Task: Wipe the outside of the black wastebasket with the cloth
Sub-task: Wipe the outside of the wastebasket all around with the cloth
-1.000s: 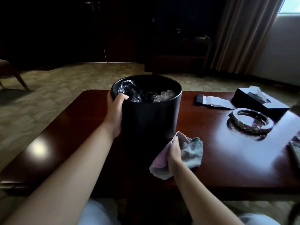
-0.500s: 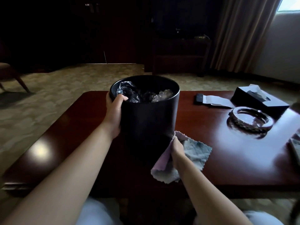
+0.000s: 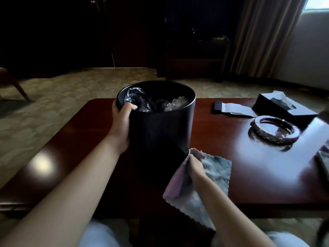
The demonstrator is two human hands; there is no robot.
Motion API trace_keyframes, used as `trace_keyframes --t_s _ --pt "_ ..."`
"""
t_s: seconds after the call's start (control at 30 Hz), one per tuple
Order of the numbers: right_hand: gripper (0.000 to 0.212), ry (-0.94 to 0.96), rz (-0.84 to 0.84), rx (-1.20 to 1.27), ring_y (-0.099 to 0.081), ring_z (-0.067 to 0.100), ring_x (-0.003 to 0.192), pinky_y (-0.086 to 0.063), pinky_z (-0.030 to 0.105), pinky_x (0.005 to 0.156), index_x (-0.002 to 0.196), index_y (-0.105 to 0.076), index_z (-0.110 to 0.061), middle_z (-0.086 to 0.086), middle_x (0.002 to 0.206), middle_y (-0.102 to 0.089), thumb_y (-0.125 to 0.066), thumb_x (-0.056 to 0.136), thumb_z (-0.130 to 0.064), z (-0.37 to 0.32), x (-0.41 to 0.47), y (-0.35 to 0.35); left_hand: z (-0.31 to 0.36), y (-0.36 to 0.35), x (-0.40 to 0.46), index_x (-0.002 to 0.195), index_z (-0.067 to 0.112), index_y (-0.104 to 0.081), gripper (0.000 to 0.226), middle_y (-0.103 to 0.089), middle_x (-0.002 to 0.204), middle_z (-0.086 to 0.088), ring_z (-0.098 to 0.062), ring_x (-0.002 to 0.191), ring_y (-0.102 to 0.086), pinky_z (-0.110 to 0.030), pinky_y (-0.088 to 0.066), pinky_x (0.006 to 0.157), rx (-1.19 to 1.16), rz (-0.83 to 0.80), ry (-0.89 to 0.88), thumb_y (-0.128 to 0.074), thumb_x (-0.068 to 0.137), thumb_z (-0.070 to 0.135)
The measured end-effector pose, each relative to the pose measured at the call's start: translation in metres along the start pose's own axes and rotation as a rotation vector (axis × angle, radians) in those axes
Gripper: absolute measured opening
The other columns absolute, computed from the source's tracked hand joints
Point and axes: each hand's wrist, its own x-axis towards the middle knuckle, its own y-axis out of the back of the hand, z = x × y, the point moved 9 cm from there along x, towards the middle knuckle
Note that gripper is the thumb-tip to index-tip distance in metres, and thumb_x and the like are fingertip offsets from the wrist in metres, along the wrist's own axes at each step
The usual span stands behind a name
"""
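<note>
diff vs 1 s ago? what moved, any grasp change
The right hand, gripping the cloth, slid rightward along the lower wall of the wastebasket, toward its right edge; the cloth now fans out more to the right. No grasp change: the left hand holds the rim as before. Wastebasket upright in place on the table; ashtray and tissue box unmoved.

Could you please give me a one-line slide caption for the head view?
Left hand grips the black round wastebasket rim while right hand holds a grey-pink cloth low against its side.

The wastebasket (image 3: 158, 132) stands on the table (image 3: 222, 139), tissue box (image 3: 283, 108) far right behind the ashtray (image 3: 274, 131).
</note>
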Motion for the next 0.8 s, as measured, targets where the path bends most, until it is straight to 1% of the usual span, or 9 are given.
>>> trace_keyframes --t_s 0.07,0.13,0.23,0.37,0.5,0.6,0.7,0.73,0.8 --pt "0.019 -0.030 -0.043 -0.040 -0.058 0.021 0.087 -0.043 0.028 0.083 0.081 -0.061 -0.012 0.004 0.083 -0.065 -0.050 0.087 -0.026 -0.013 0.006 -0.002 -0.001 0.000 0.001 0.134 0.024 -0.037 0.060 -0.057 0.111 -0.003 -0.015 0.090 -0.063 -0.031 -0.054 0.061 -0.009 -0.012 0.005 -0.056 0.078 0.026" --pt "0.023 0.000 -0.064 -0.082 -0.060 0.025 0.085 -0.047 0.032 0.081 0.073 -0.060 -0.014 0.007 0.083 -0.066 -0.049 0.086 -0.029 -0.029 0.015 -0.006 -0.003 0.001 0.002 0.136 0.027 -0.035 0.069 -0.056 0.113 -0.003 -0.017 0.093 -0.062 -0.034 -0.054 0.063 -0.004 -0.018 0.014 -0.056 0.070 0.029" --pt "0.028 0.040 -0.092 -0.137 -0.062 0.031 0.098 -0.049 0.042 0.090 0.077 -0.061 -0.017 0.014 0.097 -0.068 -0.042 0.083 -0.036 -0.048 0.022 -0.012 -0.006 0.001 0.002 0.138 0.031 -0.032 0.073 -0.053 0.117 -0.004 -0.020 0.098 -0.061 -0.036 -0.054 0.064 0.005 -0.022 0.036 -0.057 0.069 0.031" --pt "0.029 0.136 -0.107 -0.249 -0.059 0.030 0.097 -0.046 0.041 0.086 0.076 -0.057 -0.017 0.014 0.096 -0.063 -0.035 0.089 -0.030 -0.051 0.022 -0.012 -0.007 0.003 0.004 0.137 0.029 -0.033 0.072 -0.050 0.127 -0.009 -0.023 0.102 -0.060 -0.036 -0.054 0.065 0.013 0.007 0.020 -0.057 0.069 0.032" --pt "0.027 0.220 -0.088 -0.187 -0.062 0.021 0.090 -0.048 0.041 0.088 0.090 -0.067 -0.021 0.005 0.093 -0.070 -0.042 0.092 -0.028 -0.019 -0.001 0.000 -0.009 0.005 0.005 0.142 0.035 -0.026 0.084 -0.040 0.140 -0.009 -0.024 0.110 -0.056 -0.035 -0.053 0.066 0.046 0.024 0.035 -0.059 0.065 0.038" --pt "0.021 0.280 -0.062 -0.248 -0.064 0.022 0.084 -0.052 0.043 0.083 0.091 -0.064 -0.022 0.000 0.085 -0.069 -0.043 0.085 -0.021 0.020 -0.023 -0.003 -0.008 0.004 0.004 0.144 0.035 -0.024 0.090 -0.038 0.142 -0.009 -0.024 0.113 -0.054 -0.034 -0.052 0.068 0.034 0.030 0.038 -0.060 0.062 0.040" --pt "0.026 0.287 -0.055 -0.342 -0.062 0.025 0.079 -0.053 0.050 0.074 0.084 -0.055 -0.026 -0.006 0.081 -0.062 -0.033 0.071 -0.033 0.046 -0.039 -0.012 -0.005 0.005 0.002 0.143 0.035 -0.026 0.096 -0.037 0.143 -0.009 -0.025 0.115 -0.053 -0.035 -0.052 0.068 0.053 0.023 0.038 -0.063 0.055 0.044" --pt "0.027 0.289 -0.056 -0.360 -0.060 0.024 0.083 -0.052 0.049 0.078 0.084 -0.053 -0.031 -0.005 0.086 -0.061 -0.031 0.069 -0.035 0.046 -0.039 -0.012 -0.005 0.005 0.001 0.143 0.034 -0.026 0.095 -0.039 0.141 -0.009 -0.024 0.113 -0.055 -0.034 -0.053 0.067 0.058 0.010 0.041 -0.063 0.055 0.044" --pt "0.037 0.283 -0.022 -0.392 -0.057 0.024 0.103 -0.046 0.044 0.094 0.096 -0.057 -0.034 0.003 0.112 -0.061 -0.032 0.069 -0.034 0.036 -0.033 -0.006 -0.003 0.003 0.002 0.143 0.030 -0.026 0.089 -0.046 0.133 -0.007 -0.020 0.104 -0.059 -0.030 -0.053 0.061 0.064 -0.011 0.040 -0.061 0.062 0.038"
